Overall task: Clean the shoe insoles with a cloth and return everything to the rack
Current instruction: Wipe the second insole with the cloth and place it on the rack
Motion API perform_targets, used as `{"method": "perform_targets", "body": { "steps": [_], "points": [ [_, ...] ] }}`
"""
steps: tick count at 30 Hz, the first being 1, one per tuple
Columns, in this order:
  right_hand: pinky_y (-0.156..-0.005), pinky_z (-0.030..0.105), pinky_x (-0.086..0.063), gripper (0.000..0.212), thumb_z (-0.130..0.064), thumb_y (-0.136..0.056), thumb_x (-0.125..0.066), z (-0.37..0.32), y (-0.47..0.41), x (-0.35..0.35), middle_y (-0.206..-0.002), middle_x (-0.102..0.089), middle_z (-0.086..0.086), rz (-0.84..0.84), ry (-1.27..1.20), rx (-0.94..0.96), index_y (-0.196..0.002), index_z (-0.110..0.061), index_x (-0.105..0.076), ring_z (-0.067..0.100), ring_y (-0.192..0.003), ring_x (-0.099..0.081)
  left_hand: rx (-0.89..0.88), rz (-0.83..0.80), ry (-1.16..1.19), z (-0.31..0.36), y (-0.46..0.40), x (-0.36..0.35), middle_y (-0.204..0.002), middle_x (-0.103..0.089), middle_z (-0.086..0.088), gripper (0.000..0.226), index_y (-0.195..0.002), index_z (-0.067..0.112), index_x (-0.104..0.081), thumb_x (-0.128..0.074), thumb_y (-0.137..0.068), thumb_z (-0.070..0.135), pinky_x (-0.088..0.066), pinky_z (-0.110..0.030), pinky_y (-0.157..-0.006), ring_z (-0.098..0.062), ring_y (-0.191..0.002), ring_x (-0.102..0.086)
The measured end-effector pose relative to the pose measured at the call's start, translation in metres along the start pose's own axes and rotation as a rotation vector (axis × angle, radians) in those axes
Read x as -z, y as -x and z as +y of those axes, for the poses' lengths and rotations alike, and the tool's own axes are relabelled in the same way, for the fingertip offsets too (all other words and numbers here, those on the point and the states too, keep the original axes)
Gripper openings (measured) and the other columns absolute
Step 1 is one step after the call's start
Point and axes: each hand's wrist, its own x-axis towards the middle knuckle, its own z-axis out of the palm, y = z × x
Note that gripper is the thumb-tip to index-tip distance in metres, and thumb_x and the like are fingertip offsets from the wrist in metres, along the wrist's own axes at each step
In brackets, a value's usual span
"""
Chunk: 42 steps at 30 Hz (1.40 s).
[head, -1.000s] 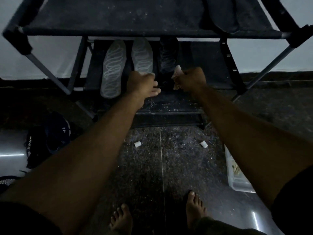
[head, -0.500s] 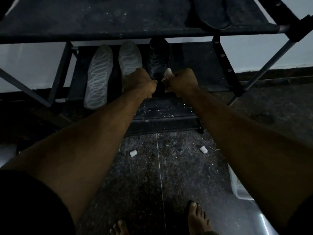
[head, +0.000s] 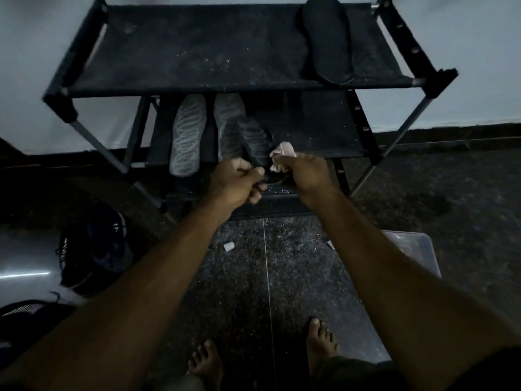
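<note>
Dark insole (head: 255,142) gripped at heel by left hand (head: 235,182), steadying it; right hand (head: 306,172) clutches pink cloth (head: 283,150) for wiping.

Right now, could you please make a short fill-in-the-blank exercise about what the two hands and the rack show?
1. The right hand grips a pale ____.
2. The left hand holds the near end of a dark ____.
3. A black insole lies on the ____ shelf of the rack.
4. On the lower shelf lie ____ light insoles.

Missing words: cloth; insole; top; two
</note>
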Motion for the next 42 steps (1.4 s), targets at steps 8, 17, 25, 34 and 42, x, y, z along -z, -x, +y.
{"method": "perform_targets", "body": {
  "steps": [8, 17, 25, 34, 42],
  "points": [
    [-0.079, 0.044, -0.053, 0.009, -0.005, -0.084, -0.071, 0.006, 0.115, 0.015, -0.086, -0.07, 0.021, -0.159, -0.028, 0.071, -0.076, -0.004, -0.073, 0.029, -0.079, -0.064, 0.152, 0.011, 0.442, -0.017, 0.094, 0.028, -0.109, -0.07, -0.011, 0.042, -0.112, 0.016, -0.063, -0.043, -0.099, 0.05, -0.055, -0.032, -0.079, -0.023, -0.096, -0.069],
    [-0.068, 0.027, -0.054, 0.02, -0.017, -0.074, -0.071, 0.007, 0.216, 0.004, -0.086, -0.071, 0.014, -0.412, -0.062, 0.011, -0.089, -0.004, -0.075, 0.021, -0.076, -0.064, 0.117, -0.133, 1.157, -0.014, 0.131, 0.06, -0.136, -0.057, -0.016, 0.09, -0.135, 0.003, -0.052, -0.015, -0.093, 0.073, -0.044, -0.045, -0.102, -0.03, -0.129, -0.052],
    [-0.066, 0.03, -0.053, 0.006, -0.012, -0.085, -0.069, -0.001, 0.231, -0.008, -0.072, -0.071, 0.005, -0.392, 0.324, 0.085, -0.086, -0.008, -0.073, 0.015, -0.067, -0.065, -0.002, -0.222, 1.302, -0.009, 0.137, 0.091, -0.121, -0.063, -0.015, 0.077, -0.139, 0.003, -0.044, -0.022, -0.097, 0.064, -0.046, -0.039, -0.1, -0.027, -0.111, -0.059],
    [-0.056, 0.033, -0.053, 0.019, -0.024, -0.088, -0.071, -0.064, 0.193, -0.068, -0.078, -0.071, 0.011, -0.135, 0.517, 0.579, -0.088, -0.006, -0.071, 0.016, -0.064, -0.065, -0.084, -0.29, 1.342, -0.004, 0.136, 0.09, -0.12, -0.053, -0.015, 0.049, -0.125, 0.006, -0.051, -0.047, -0.089, 0.04, -0.043, -0.038, -0.094, -0.029, -0.106, -0.057],
    [-0.063, 0.013, -0.047, 0.011, -0.014, -0.086, -0.071, -0.044, 0.178, -0.115, -0.085, -0.071, -0.004, -0.146, 0.808, 0.883, -0.096, -0.012, -0.076, -0.001, -0.073, -0.062, -0.082, -0.3, 1.299, -0.004, 0.129, 0.096, -0.113, -0.068, -0.014, 0.068, -0.109, 0.007, -0.071, -0.028, -0.099, 0.059, -0.05, -0.038, -0.096, -0.026, -0.105, -0.066]
  ]
}}
